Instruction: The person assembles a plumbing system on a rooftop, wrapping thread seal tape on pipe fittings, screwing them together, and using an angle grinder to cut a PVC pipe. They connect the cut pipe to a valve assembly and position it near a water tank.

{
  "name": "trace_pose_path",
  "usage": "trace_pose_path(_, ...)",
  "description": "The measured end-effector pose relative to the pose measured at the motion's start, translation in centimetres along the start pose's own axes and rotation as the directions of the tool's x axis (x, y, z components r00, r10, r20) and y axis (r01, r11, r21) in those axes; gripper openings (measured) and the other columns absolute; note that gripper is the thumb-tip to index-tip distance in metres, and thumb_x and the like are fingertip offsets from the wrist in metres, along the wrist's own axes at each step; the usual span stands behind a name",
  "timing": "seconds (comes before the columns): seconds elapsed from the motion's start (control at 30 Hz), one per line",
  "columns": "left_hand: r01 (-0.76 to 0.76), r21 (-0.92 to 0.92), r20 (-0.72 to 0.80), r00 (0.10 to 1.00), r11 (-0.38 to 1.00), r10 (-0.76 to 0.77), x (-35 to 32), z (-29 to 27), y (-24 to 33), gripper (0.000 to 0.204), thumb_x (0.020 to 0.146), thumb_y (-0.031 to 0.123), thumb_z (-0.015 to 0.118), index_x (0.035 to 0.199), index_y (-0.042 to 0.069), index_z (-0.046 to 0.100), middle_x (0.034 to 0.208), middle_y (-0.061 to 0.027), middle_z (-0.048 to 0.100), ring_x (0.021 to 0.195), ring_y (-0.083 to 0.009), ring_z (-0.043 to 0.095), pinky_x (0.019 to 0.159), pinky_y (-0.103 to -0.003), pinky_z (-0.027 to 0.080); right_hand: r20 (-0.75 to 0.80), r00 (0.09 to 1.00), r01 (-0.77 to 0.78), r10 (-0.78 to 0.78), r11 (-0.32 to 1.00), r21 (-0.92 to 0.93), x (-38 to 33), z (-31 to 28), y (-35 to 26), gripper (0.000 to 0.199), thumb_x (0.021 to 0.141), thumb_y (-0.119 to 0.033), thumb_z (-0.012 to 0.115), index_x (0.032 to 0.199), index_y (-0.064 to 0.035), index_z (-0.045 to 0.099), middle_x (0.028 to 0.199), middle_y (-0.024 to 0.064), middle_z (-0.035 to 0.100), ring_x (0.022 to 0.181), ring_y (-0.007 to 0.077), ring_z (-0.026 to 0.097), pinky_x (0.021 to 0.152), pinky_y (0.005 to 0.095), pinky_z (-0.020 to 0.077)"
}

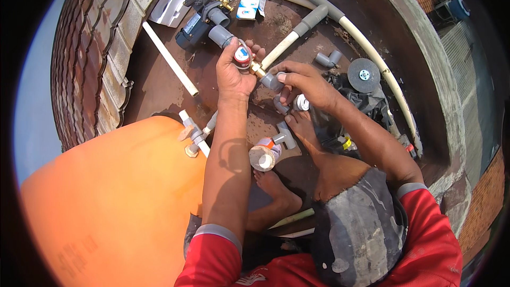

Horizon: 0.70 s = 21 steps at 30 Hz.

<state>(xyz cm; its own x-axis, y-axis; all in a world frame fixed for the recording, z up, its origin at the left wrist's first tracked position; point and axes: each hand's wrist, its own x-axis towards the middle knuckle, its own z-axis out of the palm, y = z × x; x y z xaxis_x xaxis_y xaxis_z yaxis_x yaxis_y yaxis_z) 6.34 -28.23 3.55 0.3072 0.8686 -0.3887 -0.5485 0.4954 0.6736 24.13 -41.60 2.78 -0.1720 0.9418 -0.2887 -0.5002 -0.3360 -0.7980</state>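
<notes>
My left hand is wrapped round a small round red device with a blue and white label. A brass fitting sticks out of it toward the lower right. On the end of that brass sits a grey plastic pipe fitting, pinched in the fingers of my right hand. Just below my right fingers lie a grey elbow and a roll of white tape. Between my bare feet stands a round can, its pale top stained, beside a grey tee.
Beyond my left hand stands a dark blue pump near a small white box. Long cream pipes curve along the wall. A cutting disc rests on black plastic at right. At left bulges an orange tank, with a valve assembly behind it.
</notes>
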Motion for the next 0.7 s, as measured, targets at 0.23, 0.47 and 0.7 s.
trace_pose_path(0.23,-0.047,0.023,-0.222,0.974,0.999,0.051,-1.4,3.4,1.0,0.047,0.105,0.049,0.080,0.086,0.011,0.060,0.078,-0.0077,0.060,0.068,-0.0224,0.060,0.055,-0.035,0.044,-0.072,0.991,0.072,-0.113,0.905,-0.420,-2.2,1.7,-0.4,0.036,0.111,-0.034,0.074,0.123,-0.0013,0.061,0.096,0.0089,0.073,0.080,0.0127,0.072,0.070,0.0321,0.0583)
trace_pose_path(0.47,-0.033,0.021,-0.194,0.980,0.999,0.036,-1.9,3.5,1.2,0.045,0.108,0.049,0.075,0.088,0.011,0.061,0.076,-0.0070,0.060,0.067,-0.0228,0.060,0.055,-0.035,0.044,-0.080,0.996,0.004,-0.046,0.892,-0.451,-2.3,2.2,-1.7,0.034,0.113,-0.035,0.070,0.118,-0.0022,0.063,0.092,0.0086,0.073,0.073,0.0117,0.070,0.066,0.0285,0.0561)
trace_pose_path(0.7,-0.054,-0.044,0.071,0.996,0.998,0.057,-2.8,3.6,1.4,0.041,0.113,0.047,0.067,0.096,0.010,0.067,0.079,-0.0066,0.064,0.069,-0.0218,0.060,0.056,-0.034,0.044,-0.040,0.999,0.017,-0.017,1.000,0.005,-2.4,1.7,-0.6,0.029,0.114,-0.029,0.069,0.119,-0.0007,0.064,0.087,0.0075,0.071,0.062,0.0126,0.069,0.056,0.0289,0.0583)
